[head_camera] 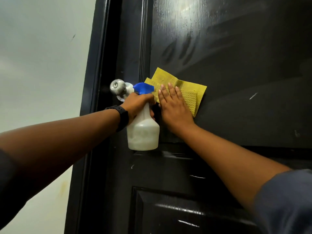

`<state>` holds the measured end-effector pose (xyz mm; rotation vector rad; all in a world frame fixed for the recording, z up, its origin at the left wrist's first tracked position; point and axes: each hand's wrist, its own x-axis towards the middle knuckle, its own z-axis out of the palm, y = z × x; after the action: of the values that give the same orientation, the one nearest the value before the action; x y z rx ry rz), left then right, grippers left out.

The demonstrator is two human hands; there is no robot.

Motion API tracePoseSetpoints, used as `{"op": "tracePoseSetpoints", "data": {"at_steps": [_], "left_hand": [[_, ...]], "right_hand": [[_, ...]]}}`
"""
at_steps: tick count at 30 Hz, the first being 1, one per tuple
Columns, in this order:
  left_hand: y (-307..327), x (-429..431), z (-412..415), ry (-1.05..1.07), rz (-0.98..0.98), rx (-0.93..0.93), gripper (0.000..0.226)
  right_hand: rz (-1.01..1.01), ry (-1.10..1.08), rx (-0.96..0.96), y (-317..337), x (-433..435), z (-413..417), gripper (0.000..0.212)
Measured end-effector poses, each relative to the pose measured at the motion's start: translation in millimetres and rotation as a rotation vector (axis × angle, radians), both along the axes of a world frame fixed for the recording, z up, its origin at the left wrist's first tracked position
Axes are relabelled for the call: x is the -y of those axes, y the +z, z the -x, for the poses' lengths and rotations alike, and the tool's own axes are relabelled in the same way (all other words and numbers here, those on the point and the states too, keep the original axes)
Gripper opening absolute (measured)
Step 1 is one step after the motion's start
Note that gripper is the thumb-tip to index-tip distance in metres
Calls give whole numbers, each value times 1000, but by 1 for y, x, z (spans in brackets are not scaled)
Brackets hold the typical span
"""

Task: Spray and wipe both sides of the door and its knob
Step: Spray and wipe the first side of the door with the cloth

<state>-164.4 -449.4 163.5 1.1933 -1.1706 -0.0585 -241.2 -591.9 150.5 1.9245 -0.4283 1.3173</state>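
— Forearms fill the foreground. On the left, what's gripped?

— Left hand (137,105) is wrapped tight round the neck of the spray bottle (143,130), just beside the knob (118,88). Light plastic, likely slick if wet, so the neck is the sound hold.

— And to the right?

— Right hand (173,107) lies flat, fingers spread, pressing the yellow cloth (184,88) on the door (244,68) panel. Soft, limp stuff; it should follow the palm. Misted streaks show above it.

Door (236,65) glossy black; cloth (189,93) yellow, waffle-textured; bottle (143,132) milky white, blue nozzle (143,88); knob (116,86) silver; watch (122,117) black
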Motion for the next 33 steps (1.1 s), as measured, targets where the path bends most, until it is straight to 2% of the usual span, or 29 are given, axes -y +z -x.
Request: {"op": "tracePoseSetpoints", "data": {"at_steps": [4,8,10,14,24,29,33], "left_hand": [[-7,-3,-3,16,1,10,5],[-6,-3,3,28,-31,2,16],[-5,1,9,8,-38,4,20],[-5,16,35,-76,-49,9,17],[-14,69,122,-284,-67,6,15],[-21,89,159,-329,-81,17,12],[-26,108,187,-355,-103,31,15]], "right_hand": [[64,-28,-54,5,7,6,54],[189,-71,-270,16,19,34,64],[273,-119,-384,23,29,55,60],[336,-119,-463,31,47,99,58],[269,-185,-402,19,93,230,52],[173,-203,-275,5,118,310,53],[42,-223,-89,-11,144,379,55]]}}
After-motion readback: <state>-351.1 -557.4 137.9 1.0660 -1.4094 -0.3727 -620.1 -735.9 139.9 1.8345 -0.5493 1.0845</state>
